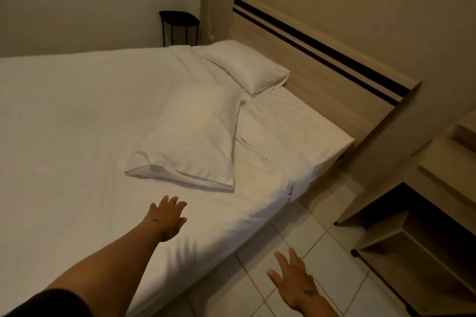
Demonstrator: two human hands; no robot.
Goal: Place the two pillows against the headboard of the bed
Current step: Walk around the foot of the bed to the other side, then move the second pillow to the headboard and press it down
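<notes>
Clearly soft and light, the near pillow [189,134] lies mid-bed, apart from the headboard [316,69]; best gripped at its ends. Left hand [167,219] and right hand [293,278] are spread, empty.

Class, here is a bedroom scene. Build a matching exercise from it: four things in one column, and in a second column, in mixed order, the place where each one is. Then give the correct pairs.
Things
1. far pillow
2. near pillow
3. left hand
4. right hand

Places
A. above the tiled floor, beside the bed
B. lying out on the mattress, away from the headboard
C. at the far end of the headboard
D. spread open over the sheet, just short of a pillow

Pairs: 1-C, 2-B, 3-D, 4-A
</notes>
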